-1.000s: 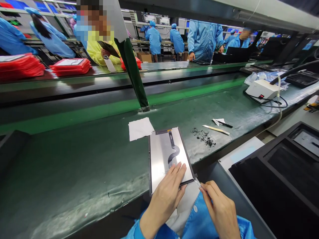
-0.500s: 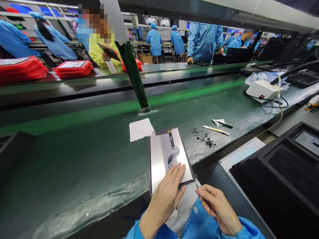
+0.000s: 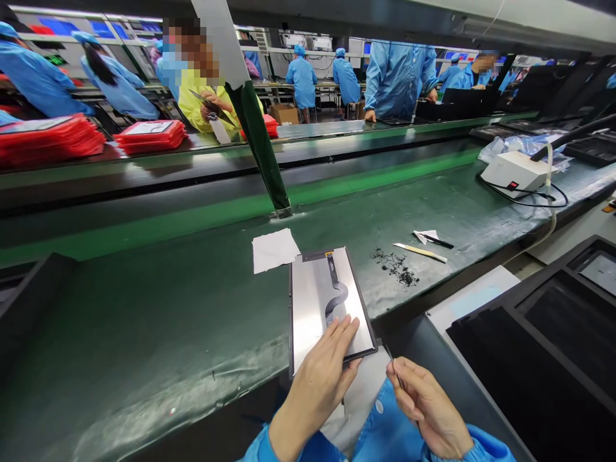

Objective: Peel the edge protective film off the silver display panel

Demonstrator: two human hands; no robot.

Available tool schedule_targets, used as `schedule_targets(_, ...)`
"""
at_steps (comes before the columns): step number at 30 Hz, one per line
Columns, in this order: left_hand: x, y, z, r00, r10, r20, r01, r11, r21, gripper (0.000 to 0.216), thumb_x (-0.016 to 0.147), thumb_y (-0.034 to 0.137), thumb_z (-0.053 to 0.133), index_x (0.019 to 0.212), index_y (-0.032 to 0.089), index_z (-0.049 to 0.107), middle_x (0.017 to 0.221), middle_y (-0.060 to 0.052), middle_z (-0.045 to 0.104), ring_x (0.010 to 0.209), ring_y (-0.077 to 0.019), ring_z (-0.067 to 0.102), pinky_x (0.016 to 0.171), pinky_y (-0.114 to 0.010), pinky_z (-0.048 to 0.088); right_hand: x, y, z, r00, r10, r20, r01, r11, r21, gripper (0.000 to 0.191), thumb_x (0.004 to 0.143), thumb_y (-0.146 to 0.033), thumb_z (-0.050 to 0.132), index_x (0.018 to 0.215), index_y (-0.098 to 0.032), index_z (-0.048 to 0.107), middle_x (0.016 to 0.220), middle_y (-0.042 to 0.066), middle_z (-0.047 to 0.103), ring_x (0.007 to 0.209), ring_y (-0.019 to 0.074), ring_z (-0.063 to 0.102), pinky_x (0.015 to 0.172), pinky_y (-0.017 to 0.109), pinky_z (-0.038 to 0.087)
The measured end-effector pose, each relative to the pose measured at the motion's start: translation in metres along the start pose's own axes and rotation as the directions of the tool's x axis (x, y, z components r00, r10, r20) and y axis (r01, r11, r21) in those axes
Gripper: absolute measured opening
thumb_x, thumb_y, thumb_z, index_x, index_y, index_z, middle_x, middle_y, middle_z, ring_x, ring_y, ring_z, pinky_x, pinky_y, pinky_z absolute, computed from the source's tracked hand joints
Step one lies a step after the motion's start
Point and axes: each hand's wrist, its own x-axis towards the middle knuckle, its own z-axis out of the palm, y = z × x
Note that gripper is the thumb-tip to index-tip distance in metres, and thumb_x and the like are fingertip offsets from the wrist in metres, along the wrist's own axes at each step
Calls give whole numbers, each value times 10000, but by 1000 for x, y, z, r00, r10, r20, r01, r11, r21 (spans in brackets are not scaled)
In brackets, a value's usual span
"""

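Observation:
A silver display panel [image 3: 317, 295] with a black flex cable lies face down at the near edge of the green bench [image 3: 144, 321]. My left hand [image 3: 322, 378] rests flat on the panel's near right corner, fingers stretched out. My right hand [image 3: 426, 404] is just right of that corner, fingers pinched round thin tweezers [image 3: 392, 364] whose tip points up toward the panel's edge without touching it.
A white cloth [image 3: 273, 249] lies beyond the panel. A pile of black scraps [image 3: 394, 264], a pale stick [image 3: 418, 251] and a black pen lie to the right. Black trays [image 3: 543, 346] stand at right, a white box [image 3: 511, 170] with cables behind. Other people work across the conveyor.
My right hand has drawn the tweezers back and down from the panel's near right corner. The left hand has stayed on the panel.

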Motion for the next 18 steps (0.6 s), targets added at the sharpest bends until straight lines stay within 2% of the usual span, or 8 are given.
schedule_targets(3, 0, 1, -1, 1000, -3, -5, 3, 1000, 6, 573, 1031, 254, 440, 1567, 175, 251, 1408, -132, 596, 1317, -288, 550, 1030, -404, 544, -1, -1, -5, 995, -88, -55, 83, 993, -86, 540, 649, -666, 810, 663, -165, 609, 426, -98, 373, 390, 19, 166, 387, 190, 122)
schedule_targets(6, 0, 0, -1, 1000, 1, -4, -1, 1000, 15, 581, 1037, 271, 434, 1573, 172, 231, 1401, -137, 600, 1315, -292, 552, 1030, -412, 543, -2, 5, -8, 960, -254, -121, 206, 927, -314, 538, 691, -697, 759, 684, -172, 640, 457, -68, 424, 395, 51, 275, 386, 202, 198)
schedule_targets(9, 0, 0, -1, 1000, 8, -9, -8, 1000, 22, 592, 1035, 270, 441, 1578, 180, 224, 1411, -132, 592, 1320, -289, 547, 1023, -405, 550, -4, 12, -8, 881, -466, -80, 350, 757, -552, 473, 761, -668, 710, 745, -195, 695, 654, 4, 568, 478, 119, 497, 401, 232, 342)
schedule_targets(11, 2, 2, 1, 999, 24, -23, -23, 999, 45, 584, 1034, 254, 440, 1575, 171, 234, 1412, -137, 591, 1320, -292, 547, 1024, -410, 550, -5, 15, -9, 839, -543, -33, 399, 656, -641, 405, 828, -616, 666, 789, -215, 709, 767, 30, 615, 542, 153, 583, 445, 251, 430)
schedule_targets(14, 7, 5, 4, 996, 71, -57, -66, 995, 78, 536, 1030, 191, 430, 1546, 141, 291, 1395, -143, 605, 1317, -288, 551, 1056, -433, 527, -5, 13, -14, 801, -598, -7, 406, 552, -728, 315, 906, -532, 605, 892, -234, 706, 808, 36, 656, 531, 158, 609, 494, 261, 489)
schedule_targets(18, 15, 11, 9, 989, 103, -102, -93, 991, 99, 388, 1021, 137, 431, 1407, 121, 472, 1365, -144, 628, 1293, -287, 577, 1056, -461, 527, -5, 5, -18, 699, -714, 33, 406, 359, -841, 254, 950, -465, 557, 927, -247, 684, 847, 41, 699, 623, 184, 656, 606, 272, 509)
